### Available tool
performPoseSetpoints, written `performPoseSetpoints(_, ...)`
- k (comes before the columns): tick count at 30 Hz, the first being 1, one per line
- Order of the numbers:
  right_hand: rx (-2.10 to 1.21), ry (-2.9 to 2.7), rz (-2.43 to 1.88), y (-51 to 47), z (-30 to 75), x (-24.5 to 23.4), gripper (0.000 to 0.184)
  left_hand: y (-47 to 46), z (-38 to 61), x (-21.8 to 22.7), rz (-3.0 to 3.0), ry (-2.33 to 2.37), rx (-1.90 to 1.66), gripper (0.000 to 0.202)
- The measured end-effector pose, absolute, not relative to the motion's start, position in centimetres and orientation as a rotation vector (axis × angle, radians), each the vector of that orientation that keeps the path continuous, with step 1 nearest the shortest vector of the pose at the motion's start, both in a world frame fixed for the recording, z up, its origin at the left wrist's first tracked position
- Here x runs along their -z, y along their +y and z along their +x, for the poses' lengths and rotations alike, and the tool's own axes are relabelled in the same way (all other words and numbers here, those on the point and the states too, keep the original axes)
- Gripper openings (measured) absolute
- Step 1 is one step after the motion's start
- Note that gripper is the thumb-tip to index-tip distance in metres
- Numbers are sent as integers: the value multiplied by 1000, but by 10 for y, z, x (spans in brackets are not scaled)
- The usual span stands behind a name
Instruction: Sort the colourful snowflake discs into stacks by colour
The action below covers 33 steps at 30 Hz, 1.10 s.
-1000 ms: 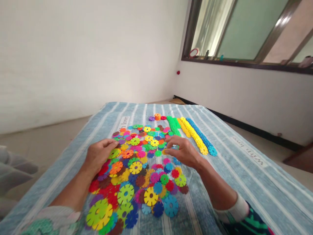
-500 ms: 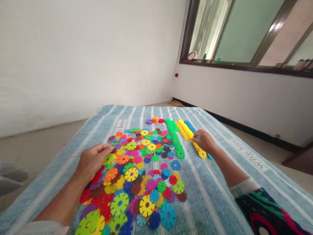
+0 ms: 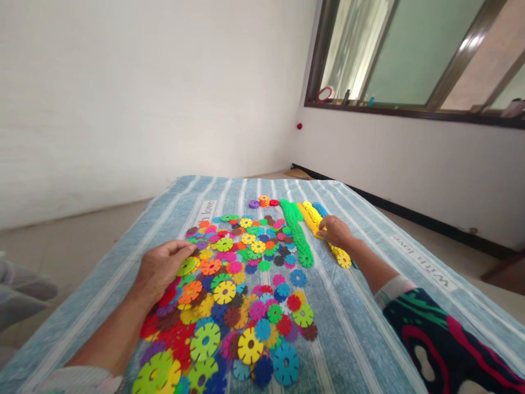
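Observation:
Flat plastic snowflake discs with notched rims lie in a mixed-colour loose pile [image 3: 225, 292] on the cloth. My left hand [image 3: 162, 268] rests at the left edge of this pile, thumb and fingers drawn together; anything between them is hidden. My right hand [image 3: 337, 231] reaches over the overlapping rows, its fingertips closed on a yellow disc at the near end of the shorter golden-yellow row [image 3: 310, 219]. Beside that runs a longer bright-yellow row [image 3: 343, 259], partly under the hand. A blue row [image 3: 320, 209] lies to its right, mostly covered. Left of these are green rows [image 3: 298, 238].
At the far side stand a small orange stack [image 3: 264, 201], a purple stack [image 3: 254, 204] and red discs [image 3: 274, 203]. A striped blue cloth [image 3: 353, 328] covers the table. White walls and a window [image 3: 414, 54] with items on its sill lie beyond.
My right hand has shifted slightly left and toward the near end of the golden-yellow row. My left hand keeps its place by the pile. The whole view has moved a little.

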State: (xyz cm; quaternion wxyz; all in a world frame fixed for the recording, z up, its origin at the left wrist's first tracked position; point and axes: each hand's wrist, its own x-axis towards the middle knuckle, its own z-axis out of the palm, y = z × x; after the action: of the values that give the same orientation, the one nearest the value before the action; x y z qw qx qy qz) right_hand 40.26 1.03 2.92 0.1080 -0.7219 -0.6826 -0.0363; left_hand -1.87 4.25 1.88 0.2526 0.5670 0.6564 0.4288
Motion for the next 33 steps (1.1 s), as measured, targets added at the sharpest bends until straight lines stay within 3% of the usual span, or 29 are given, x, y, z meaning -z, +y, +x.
performPoseSetpoints(18, 192, -2082, -2120, -4, 397, -29, 16, 38, -17, -16, 1548, 1669, -1200, 29)
performPoseSetpoints(24, 138, -2249, -1762, -44, 350, -35, 9, 40, -17, -10, 1535, 1632, -1227, 29)
performPoseSetpoints(28, -8, -2423, -1160, -82, 298, -44, 11, 42, -18, -6, 1575, 1625, -1250, 29)
performPoseSetpoints(33, -153, -2706, -963, -113, 245, -48, 10, 42, -18, -5, 1565, 1610, -1264, 30)
